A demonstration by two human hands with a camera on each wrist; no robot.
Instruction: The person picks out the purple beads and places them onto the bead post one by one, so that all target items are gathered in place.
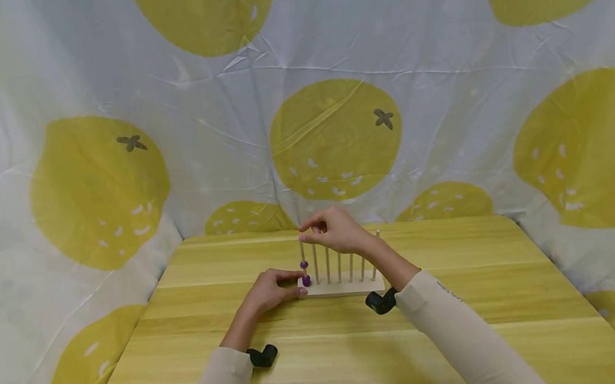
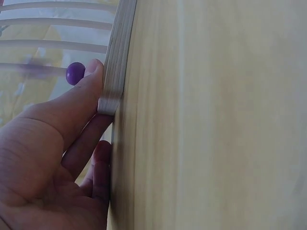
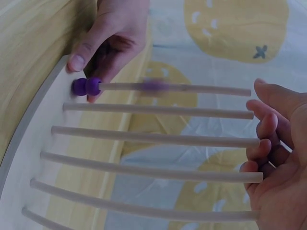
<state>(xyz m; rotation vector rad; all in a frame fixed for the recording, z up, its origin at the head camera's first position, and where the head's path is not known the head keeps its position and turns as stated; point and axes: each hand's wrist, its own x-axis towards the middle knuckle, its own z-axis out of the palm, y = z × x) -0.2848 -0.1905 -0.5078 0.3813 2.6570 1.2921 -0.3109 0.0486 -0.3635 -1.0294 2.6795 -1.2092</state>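
A pale wooden base (image 1: 343, 287) with a row of several upright pegs stands on the table. My left hand (image 1: 267, 290) pinches its left end between thumb and fingers. Two purple beads (image 3: 87, 86) sit at the bottom of the leftmost peg (image 3: 216, 89), touching each other. Higher on that same peg, a third purple bead (image 3: 156, 86) shows as a motion blur, with no finger on it. At the peg's top, my right hand (image 1: 338, 229) has its thumb and forefinger apart and its other fingers loosely bent, holding nothing.
The wooden table (image 1: 322, 361) extends around the peg stand. Behind and beside it hangs a pale curtain (image 1: 447, 155) printed with large yellow fruit. Black wrist cameras (image 1: 264, 357) are strapped to both forearms.
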